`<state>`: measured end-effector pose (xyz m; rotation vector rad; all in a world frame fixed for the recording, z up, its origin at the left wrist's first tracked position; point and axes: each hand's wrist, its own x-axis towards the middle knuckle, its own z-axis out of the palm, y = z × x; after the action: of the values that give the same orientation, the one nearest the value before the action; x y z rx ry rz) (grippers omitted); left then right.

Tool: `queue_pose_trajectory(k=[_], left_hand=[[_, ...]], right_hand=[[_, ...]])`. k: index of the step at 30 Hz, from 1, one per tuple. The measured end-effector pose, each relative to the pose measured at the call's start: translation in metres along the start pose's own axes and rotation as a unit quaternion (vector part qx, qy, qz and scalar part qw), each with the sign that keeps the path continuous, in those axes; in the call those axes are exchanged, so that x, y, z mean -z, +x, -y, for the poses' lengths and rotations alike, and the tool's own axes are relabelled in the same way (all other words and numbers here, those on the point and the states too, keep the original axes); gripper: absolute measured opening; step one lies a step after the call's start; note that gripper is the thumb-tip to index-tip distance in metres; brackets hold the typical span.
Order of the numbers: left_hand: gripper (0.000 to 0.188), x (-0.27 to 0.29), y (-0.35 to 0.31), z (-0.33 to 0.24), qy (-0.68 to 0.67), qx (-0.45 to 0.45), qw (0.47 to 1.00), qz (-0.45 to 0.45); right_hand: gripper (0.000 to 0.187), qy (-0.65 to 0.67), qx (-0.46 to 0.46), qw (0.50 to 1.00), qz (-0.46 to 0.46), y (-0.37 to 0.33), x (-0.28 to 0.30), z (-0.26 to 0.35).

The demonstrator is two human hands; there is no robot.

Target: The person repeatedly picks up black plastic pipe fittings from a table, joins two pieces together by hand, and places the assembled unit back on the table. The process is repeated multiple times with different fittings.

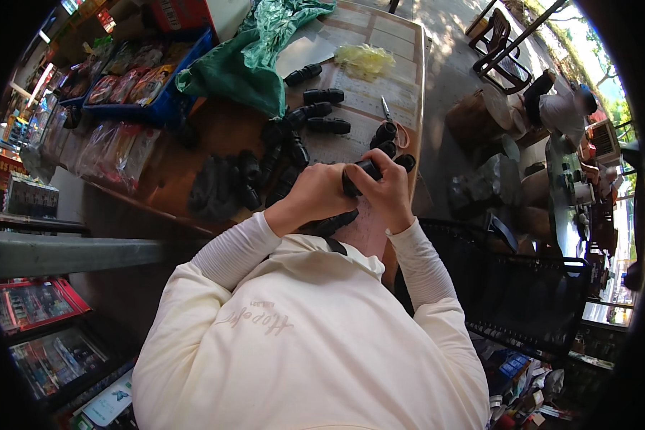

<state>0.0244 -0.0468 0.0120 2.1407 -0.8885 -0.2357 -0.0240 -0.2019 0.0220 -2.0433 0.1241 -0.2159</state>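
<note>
In front of my chest, both hands close around a short black cylindrical fitting (365,173). My left hand (312,192) grips it from the left with curled fingers. The fingers and thumb of my right hand (385,182) press on its right side. Several similar black ribbed fittings (324,96) lie on the table beyond my hands, and one more black fitting (335,223) shows under my left hand. To the left sits a heap of small dark pieces (217,188) that I cannot make out singly. Scissors (386,110) with a pinkish loop lie just past my right hand.
A pile of pale yellow translucent pieces (364,61) rests on the table's (395,44) far part. Left of it spreads a crumpled green plastic sack (245,68). A blue crate (147,113) holds packets. On the right stand a black chair (505,283) and, farther off, a seated person.
</note>
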Motion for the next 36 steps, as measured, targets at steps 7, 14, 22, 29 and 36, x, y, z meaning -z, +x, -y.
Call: queue_pose_trajectory(k=[7, 14, 22, 29, 36], left_hand=[[0.04, -0.002, -0.019, 0.003, -0.772, 0.098, 0.397, 0.486], [0.036, 0.029, 0.0, -0.016, -0.338, 0.069, 0.928, 0.139], [0.036, 0.01, -0.004, -0.003, -0.065, 0.008, 0.996, 0.058], [0.046, -0.002, -0.021, 0.011, -0.742, 0.073, 0.386, 0.543], [0.037, 0.032, -0.005, -0.016, -0.348, 0.078, 0.918, 0.176]], right_hand=[[0.022, 0.129, 0.249, 0.927, 0.25, 0.01, 0.029, 0.034], [0.049, 0.218, 0.09, 0.951, 0.202, 0.011, 0.043, 0.008], [0.036, -0.005, 0.029, 0.993, 0.114, 0.008, 0.021, 0.007], [0.044, 0.054, 0.281, 0.895, 0.343, 0.014, 0.042, 0.049], [0.052, 0.148, 0.037, 0.961, 0.232, 0.013, 0.051, 0.025]])
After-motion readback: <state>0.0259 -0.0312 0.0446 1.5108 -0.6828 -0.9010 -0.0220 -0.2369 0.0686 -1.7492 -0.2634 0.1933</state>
